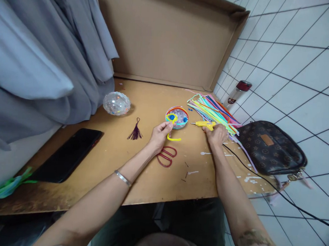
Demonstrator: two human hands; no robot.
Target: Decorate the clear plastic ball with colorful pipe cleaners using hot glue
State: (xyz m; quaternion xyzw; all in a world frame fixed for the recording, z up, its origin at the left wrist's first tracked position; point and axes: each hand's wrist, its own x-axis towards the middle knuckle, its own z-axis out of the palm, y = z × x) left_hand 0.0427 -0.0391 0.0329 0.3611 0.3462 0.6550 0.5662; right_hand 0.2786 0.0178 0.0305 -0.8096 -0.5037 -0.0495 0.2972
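Firstly, on the worktop (152, 187) we list: one black phone (67, 156), left, near; one clear ball (117, 103), left, far; one dark tassel (135, 132); our left hand (160, 137), pinching a yellow pipe cleaner (175, 139) at the decorated ball (181, 113), centre; our right hand (218, 135), curled round a yellow glue gun (205, 124); one patterned bag (271, 150), right.

A white tiled wall (291, 56) with dark joints flanks a brown table (109, 149).

1 narrow, shiny silver-coloured bangle (123, 178) around the left forearm (98, 201), dark greenish trousers (208, 226)
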